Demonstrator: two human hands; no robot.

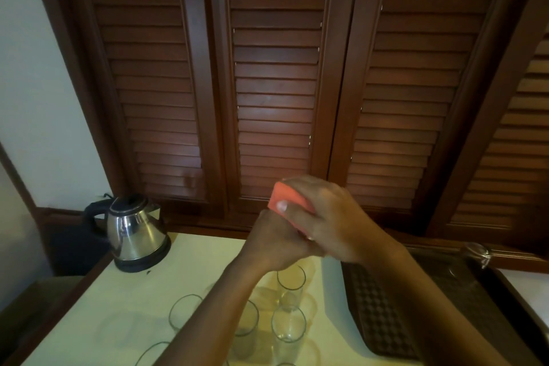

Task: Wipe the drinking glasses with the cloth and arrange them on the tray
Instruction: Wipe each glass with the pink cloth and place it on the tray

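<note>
Several unwiped drinking glasses [287, 327] crowded the pale table [124, 306] beneath both hands; right hand [323, 217] gripped the orange cloth [289, 199], left hand [276, 242] curled, contents hidden. Lowering forearms risked toppling them beside the tray [386, 306]

Dark brown louvred wooden doors [276, 83] fill the whole back of the room, their slats catching a dim warm glow. A pale plain wall [32, 98] stands at the left. Below, a cream-topped table [142, 306] with a dark wood edge carries a steel electric kettle [133, 232] at its far left corner.
</note>
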